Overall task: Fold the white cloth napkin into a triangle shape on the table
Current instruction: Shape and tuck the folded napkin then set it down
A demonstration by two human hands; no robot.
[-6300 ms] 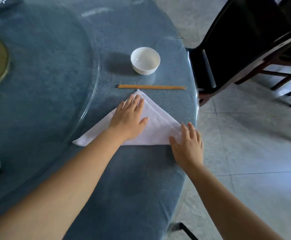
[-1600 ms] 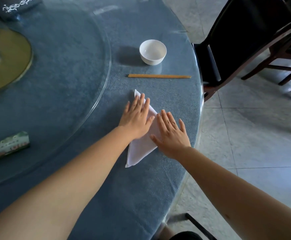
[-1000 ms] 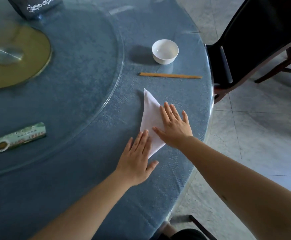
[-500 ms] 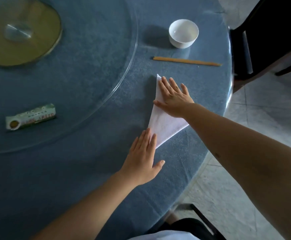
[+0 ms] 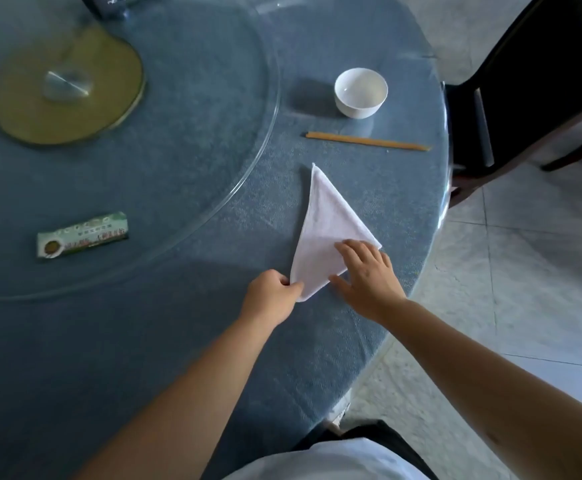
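Observation:
The white cloth napkin (image 5: 324,230) lies folded as a narrow triangle on the blue table (image 5: 185,188), its long point aimed away from me. My left hand (image 5: 272,296) pinches the near corner of the napkin between thumb and fingers. My right hand (image 5: 369,275) rests flat with spread fingers on the napkin's near right part, covering that corner.
A white bowl (image 5: 360,92) and a pair of wooden chopsticks (image 5: 365,141) lie beyond the napkin. A glass turntable (image 5: 213,188) with a brass hub (image 5: 64,91) and a green packet (image 5: 81,234) sits left. A dark chair (image 5: 524,84) stands at the table's right edge.
My right hand slid from the napkin's far part down to its near right corner. My left hand went from flat beside the near tip to pinching it. The view shifted.

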